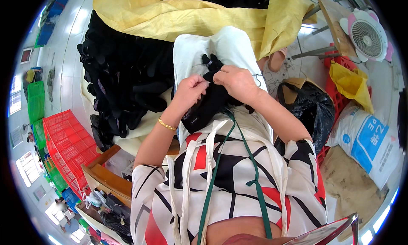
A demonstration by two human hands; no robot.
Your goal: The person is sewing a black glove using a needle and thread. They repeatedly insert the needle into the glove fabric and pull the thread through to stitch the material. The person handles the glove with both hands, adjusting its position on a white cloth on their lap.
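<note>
A black knitted glove [207, 101] lies across my lap over a white cloth [240, 47], its fingers pointing away from me. My right hand [239, 81] pinches the glove near the base of its fingers. Close beside it, my left hand [190, 91] is closed at the glove's left edge, thumb and fingertips pressed together. A tiny pale glint shows between the two hands, too small to name. To the left rises a large heap of black gloves [127, 75], several with small purplish patches.
Yellow sheeting [178, 22] spans the far side, with more black pieces beyond. On the left are a red crate [66, 143] and a wooden stool [108, 177]. A black plastic bag [308, 109], a white-and-blue sack [365, 138] and a pink-and-white fan [366, 36] stand right.
</note>
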